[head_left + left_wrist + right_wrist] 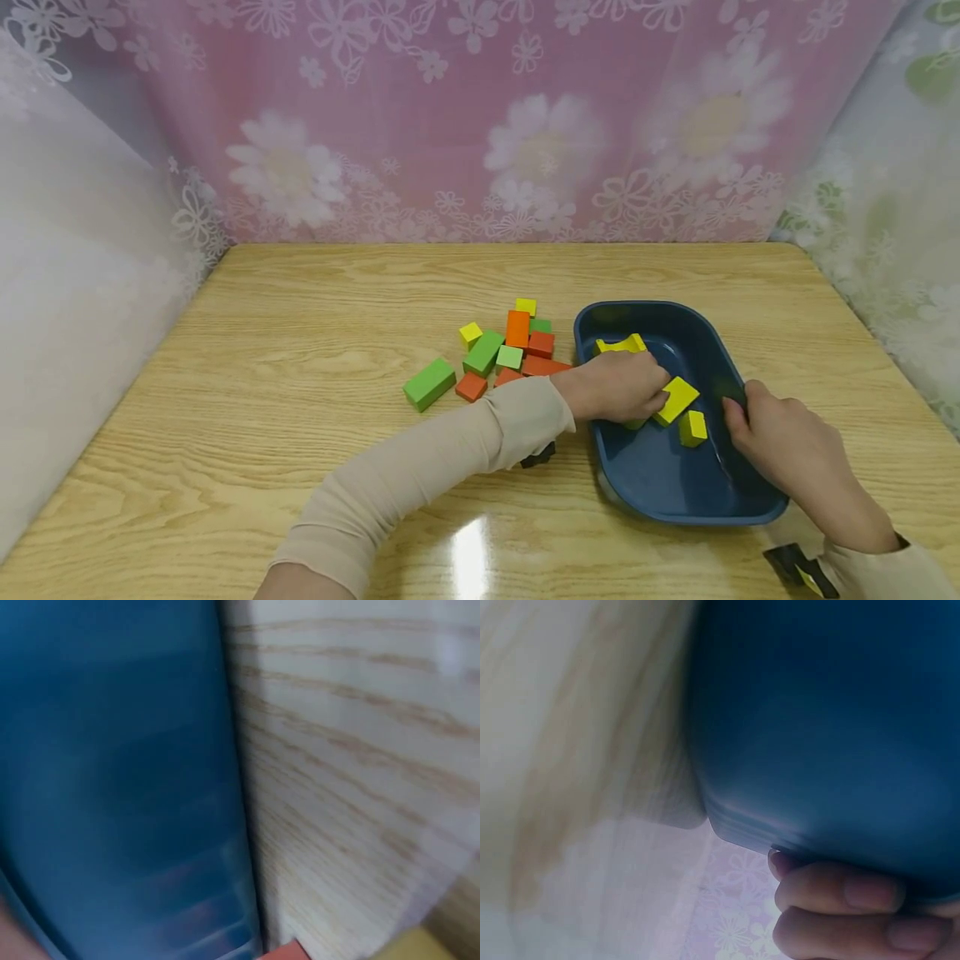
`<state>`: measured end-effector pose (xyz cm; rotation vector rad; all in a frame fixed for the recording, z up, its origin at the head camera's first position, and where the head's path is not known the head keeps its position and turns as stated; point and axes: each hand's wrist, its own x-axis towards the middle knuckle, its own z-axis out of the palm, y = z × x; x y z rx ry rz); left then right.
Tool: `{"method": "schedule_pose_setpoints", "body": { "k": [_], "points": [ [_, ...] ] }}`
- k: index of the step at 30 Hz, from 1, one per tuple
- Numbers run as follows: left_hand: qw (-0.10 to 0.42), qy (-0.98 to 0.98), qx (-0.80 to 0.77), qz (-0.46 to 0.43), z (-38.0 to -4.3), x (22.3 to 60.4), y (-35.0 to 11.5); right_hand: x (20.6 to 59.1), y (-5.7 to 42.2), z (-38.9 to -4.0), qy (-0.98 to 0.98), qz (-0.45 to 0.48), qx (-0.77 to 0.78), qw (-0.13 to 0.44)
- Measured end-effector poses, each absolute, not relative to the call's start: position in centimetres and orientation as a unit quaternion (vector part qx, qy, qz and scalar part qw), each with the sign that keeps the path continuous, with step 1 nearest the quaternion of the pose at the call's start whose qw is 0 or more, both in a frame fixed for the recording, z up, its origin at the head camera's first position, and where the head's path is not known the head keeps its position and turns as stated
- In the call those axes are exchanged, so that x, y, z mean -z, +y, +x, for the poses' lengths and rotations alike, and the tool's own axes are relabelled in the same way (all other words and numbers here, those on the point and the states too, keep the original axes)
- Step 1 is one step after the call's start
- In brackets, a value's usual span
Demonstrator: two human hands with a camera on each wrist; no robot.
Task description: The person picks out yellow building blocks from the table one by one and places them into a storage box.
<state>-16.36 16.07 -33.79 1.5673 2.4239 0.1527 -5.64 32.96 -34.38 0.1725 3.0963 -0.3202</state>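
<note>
Head: the left hand (618,385) dips into the blue tray (656,487), four o'clock; whether it pinches the yellow block (678,400), I can't tell. Left wrist: a low sweep could scatter the red block (289,952) at six o'clock. Right wrist: the right hand (859,911), five o'clock, clamps the tray; slackening might let it slide.
</note>
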Motion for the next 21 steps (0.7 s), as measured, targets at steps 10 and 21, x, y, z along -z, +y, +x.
{"method": "schedule_pose_setpoints", "body": {
  "k": [10, 21],
  "points": [
    [0.096, 0.825, -0.090, 0.550, -16.9, 33.3, 15.2, 34.3, 32.9, -5.6, 0.993, 0.053, 0.103, 0.014],
    [0.028, 0.825, -0.160, 0.541, -18.0, 32.5, 13.1, 34.3, 33.1, -5.7, 0.993, 0.052, 0.103, 0.019]
  ]
}}
